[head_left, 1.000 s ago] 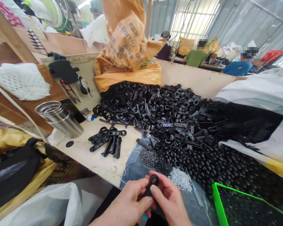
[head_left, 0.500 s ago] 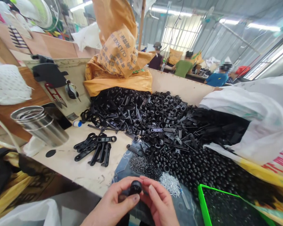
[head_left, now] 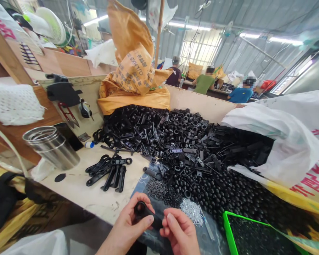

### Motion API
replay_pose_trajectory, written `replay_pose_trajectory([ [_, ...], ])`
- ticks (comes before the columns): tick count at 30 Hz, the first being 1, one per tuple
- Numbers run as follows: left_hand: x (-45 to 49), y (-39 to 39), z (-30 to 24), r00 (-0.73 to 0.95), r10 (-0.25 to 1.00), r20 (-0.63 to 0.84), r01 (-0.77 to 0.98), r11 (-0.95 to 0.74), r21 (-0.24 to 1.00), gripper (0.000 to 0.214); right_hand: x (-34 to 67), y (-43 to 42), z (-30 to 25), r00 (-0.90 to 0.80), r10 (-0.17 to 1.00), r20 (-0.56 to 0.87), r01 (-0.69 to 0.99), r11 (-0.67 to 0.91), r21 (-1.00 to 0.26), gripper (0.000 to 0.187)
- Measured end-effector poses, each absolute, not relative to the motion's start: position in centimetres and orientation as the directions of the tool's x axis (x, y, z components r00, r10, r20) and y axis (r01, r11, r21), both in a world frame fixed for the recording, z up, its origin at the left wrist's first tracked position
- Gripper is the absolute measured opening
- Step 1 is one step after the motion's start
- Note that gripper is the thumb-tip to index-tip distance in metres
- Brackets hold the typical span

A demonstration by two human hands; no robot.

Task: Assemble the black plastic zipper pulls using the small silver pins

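My left hand [head_left: 129, 225] is closed around a black plastic part with a ring-shaped end [head_left: 144, 213], its ring facing up toward me. Close by on the right, my right hand [head_left: 179, 232] has thumb and fingertips pinched together; anything between them is too small or hidden to make out. Just beyond my hands lie a heap of silver screws [head_left: 190, 211] and a heap of small dark pieces [head_left: 156, 188] on a dark blue-grey cloth [head_left: 159, 207]. Several black handle-like parts [head_left: 110, 171] are stacked on the table to the left.
Black plastic parts [head_left: 154, 134] and round black knobs [head_left: 218, 193] are piled behind. A green-rimmed tray [head_left: 228, 230] stands at right, a steel cup [head_left: 54, 150] at left. An orange sack [head_left: 135, 78] and white sack [head_left: 289, 124] flank the pile. People sit beyond the board.
My hands have moved apart a little, the right one away from the part. The part in my left hand has turned so its ring opening shows. The camera view has shifted slightly.
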State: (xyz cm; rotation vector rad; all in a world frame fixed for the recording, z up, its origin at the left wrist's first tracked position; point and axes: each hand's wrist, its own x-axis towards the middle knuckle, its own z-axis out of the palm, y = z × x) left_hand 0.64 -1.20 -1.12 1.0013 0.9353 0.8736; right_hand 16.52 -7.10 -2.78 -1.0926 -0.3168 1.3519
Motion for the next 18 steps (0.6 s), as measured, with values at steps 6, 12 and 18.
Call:
replay_pose_trajectory([
  [6, -0.3, -0.4, -2.1, 0.407, 0.913, -0.024, 0.038, 0.009, 0.999, 0.012, 16.2, -6.8, -2.1, 0.283, 0.885, -0.369, -0.566, -0.156, -0.809, 0.044],
  [12, -0.7, -1.1, -2.4, 0.598, 0.776, 0.202, 0.120, -0.336, 0.934, 0.020, 16.1, -7.0, -2.2, 0.272, 0.883, -0.382, -0.524, -0.197, -0.828, 0.045],
  [18, -2.5, -1.0, -2.4, 0.706, 0.628, 0.326, 0.176, -0.602, 0.779, 0.034, 16.0, -7.0, -2.2, 0.261, 0.858, -0.441, -0.517, -0.262, -0.815, 0.053],
])
